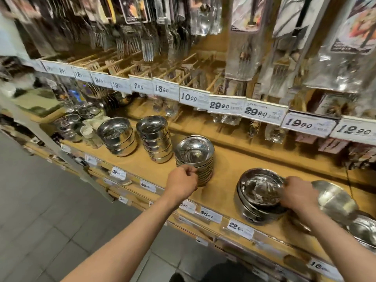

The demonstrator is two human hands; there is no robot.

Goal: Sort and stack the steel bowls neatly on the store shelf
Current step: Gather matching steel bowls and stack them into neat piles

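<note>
Several stacks of steel bowls stand on the wooden shelf (223,171). My left hand (182,182) has its fingers curled against the front of the tall middle stack of shallow bowls (195,153); whether it grips the stack is unclear. My right hand (298,197) holds the right rim of the top bowl of a short stack of wider bowls (259,192). Two stacks of straight-sided bowls stand further left, one short (117,135) and one taller (154,137). Overturned bowls (335,198) lie at the right of my right hand.
Above the bowls, an upper shelf with price tags (225,105) carries hanging packs of forks and cutlery (148,47). More steel ware and cups (85,123) crowd the shelf's far left. Price labels (236,226) line the shelf's front edge. Grey floor tiles lie below left.
</note>
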